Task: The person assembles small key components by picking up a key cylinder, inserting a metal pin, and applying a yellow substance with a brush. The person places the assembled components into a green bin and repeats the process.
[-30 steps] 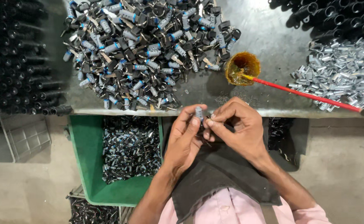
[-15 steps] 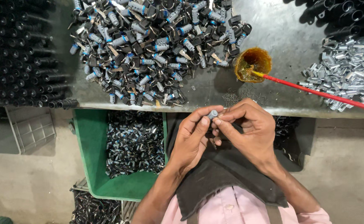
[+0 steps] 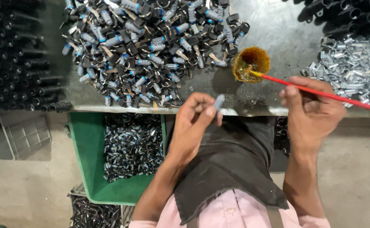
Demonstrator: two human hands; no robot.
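hands parted, right hand (image 3: 309, 112) now on red brush (image 3: 315, 90)

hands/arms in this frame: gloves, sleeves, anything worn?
No gloves: the left hand and right hand are bare, with no rings, watch or bands visible. Both forearms are uncovered to the frame's lower edge. A pink buttoned shirt shows at the bottom, and a dark cloth covers the lap.

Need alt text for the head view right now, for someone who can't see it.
Left hand pinches a small grey cylinder part; right hand grips a red stick whose tip sits in an amber cup. On the metal table lies a pile of keyed parts; a green bin stands below.
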